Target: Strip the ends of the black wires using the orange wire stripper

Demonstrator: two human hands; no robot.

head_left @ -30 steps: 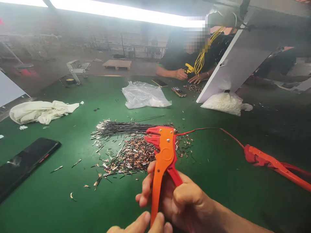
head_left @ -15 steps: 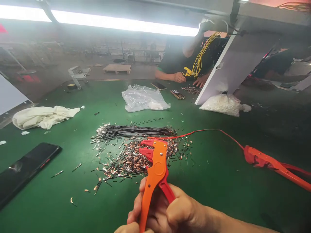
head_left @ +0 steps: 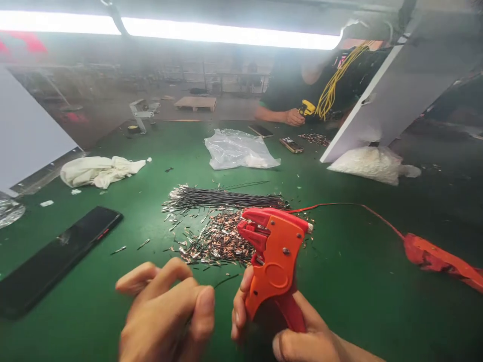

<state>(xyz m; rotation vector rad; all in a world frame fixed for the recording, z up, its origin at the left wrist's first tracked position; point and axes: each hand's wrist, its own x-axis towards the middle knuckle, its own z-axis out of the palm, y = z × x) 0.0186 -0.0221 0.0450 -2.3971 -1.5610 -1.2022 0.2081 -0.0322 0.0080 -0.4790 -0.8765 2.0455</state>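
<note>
My right hand (head_left: 287,327) grips the handles of an orange and red wire stripper (head_left: 273,256), held upright with its jaws toward the left. My left hand (head_left: 168,311) is beside it at the lower middle, fingers curled in a pinch on a thin black wire (head_left: 226,280) that runs toward the stripper. Just beyond lie a bundle of black wires (head_left: 226,198) and a heap of cut copper and insulation bits (head_left: 215,241) on the green table (head_left: 339,281).
A black phone (head_left: 56,259) lies at the left, a white cloth (head_left: 100,171) behind it. A second red tool (head_left: 441,261) with a red wire lies at the right. Plastic bags (head_left: 239,151) sit farther back. Across the table a person's hand (head_left: 294,116) works with yellow wires.
My left hand has come up into view from the bottom edge and now pinches a thin wire. The stripper has shifted right and turned, and the view has moved a little.
</note>
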